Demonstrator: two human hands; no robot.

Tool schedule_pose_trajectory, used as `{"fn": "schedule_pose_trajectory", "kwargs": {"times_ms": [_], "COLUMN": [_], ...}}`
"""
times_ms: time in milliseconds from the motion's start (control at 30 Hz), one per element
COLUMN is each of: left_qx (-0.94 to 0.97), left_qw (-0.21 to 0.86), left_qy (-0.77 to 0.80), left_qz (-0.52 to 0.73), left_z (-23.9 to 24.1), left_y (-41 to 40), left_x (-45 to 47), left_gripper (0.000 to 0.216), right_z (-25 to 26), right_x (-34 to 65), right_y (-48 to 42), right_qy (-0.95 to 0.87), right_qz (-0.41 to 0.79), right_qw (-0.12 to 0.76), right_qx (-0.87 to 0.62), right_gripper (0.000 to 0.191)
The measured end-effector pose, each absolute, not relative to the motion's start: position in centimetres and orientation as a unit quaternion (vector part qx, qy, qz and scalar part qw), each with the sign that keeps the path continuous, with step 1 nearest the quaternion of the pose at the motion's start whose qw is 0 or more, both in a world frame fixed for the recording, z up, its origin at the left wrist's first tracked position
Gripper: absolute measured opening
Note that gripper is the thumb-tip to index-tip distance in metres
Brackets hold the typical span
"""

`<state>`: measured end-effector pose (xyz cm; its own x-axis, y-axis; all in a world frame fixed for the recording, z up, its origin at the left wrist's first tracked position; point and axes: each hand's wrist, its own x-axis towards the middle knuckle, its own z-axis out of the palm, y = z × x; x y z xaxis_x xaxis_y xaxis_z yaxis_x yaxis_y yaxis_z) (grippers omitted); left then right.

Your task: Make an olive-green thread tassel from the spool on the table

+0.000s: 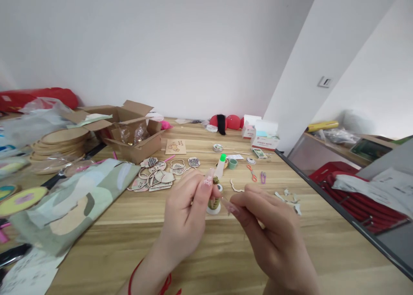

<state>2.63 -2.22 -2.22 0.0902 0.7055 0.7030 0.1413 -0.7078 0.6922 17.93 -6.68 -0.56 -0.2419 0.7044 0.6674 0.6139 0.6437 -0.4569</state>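
My left hand (186,213), with a red cord at the wrist, is closed in a pinch over the middle of the table. By its fingertips shows a small olive-gold piece (216,180), too small to name; whether the fingers grip it is unclear. Just to the right, my right hand (272,228) also pinches, thumb against forefinger, and what lies between them cannot be made out. The fingertips of both hands are close but apart. Behind them stand a white glue bottle with a green cap (222,158) and a white-based spool (213,210), partly hidden by the left fingers.
Wooden cut-out tags (158,176) lie piled at left, before an open cardboard box (137,146). A patterned cloth (93,200) covers the left side. Orange scissors (252,173), purple clips (263,177), scraps (295,200) and sticky-note boxes (265,143) are at right.
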Motion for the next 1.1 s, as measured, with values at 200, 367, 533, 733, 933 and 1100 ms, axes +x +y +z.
{"fn": "schedule_pose_trajectory", "kwargs": {"times_ms": [200, 367, 533, 733, 933, 1100], "left_qx": [0.661, 0.605, 0.620, 0.685, 0.668, 0.622], "left_qw": [0.345, 0.488, 0.487, 0.414, 0.511, 0.617], "left_qy": [0.301, 0.288, 0.302, 0.300, 0.261, 0.207], "left_qz": [0.594, 0.560, 0.536, 0.520, 0.474, 0.435], "left_z": [-2.0, -2.3, -2.3, -1.9, -1.9, -1.9], "left_y": [-2.7, -2.7, -2.5, -2.7, -2.5, -2.1], "left_x": [2.8, 3.0, 3.4, 3.5, 3.1, 2.8], "left_gripper": [0.043, 0.046, 0.047, 0.044, 0.044, 0.049], "right_z": [-0.6, -0.5, -0.2, 0.0, -0.5, -0.5], "right_x": [17.6, 17.5, 17.2, 17.6, 18.5, 19.3], "right_y": [-6.5, -6.8, -7.3, -7.7, -7.0, -5.9], "right_qy": [-0.793, -0.801, -0.814, -0.827, -0.827, -0.830], "right_qz": [0.081, 0.109, 0.123, 0.163, 0.217, 0.232], "right_qw": [0.439, 0.424, 0.407, 0.351, 0.320, 0.327], "right_qx": [-0.416, -0.407, -0.396, -0.408, -0.407, -0.387], "right_gripper": [0.020, 0.020, 0.023, 0.024, 0.021, 0.022]}}
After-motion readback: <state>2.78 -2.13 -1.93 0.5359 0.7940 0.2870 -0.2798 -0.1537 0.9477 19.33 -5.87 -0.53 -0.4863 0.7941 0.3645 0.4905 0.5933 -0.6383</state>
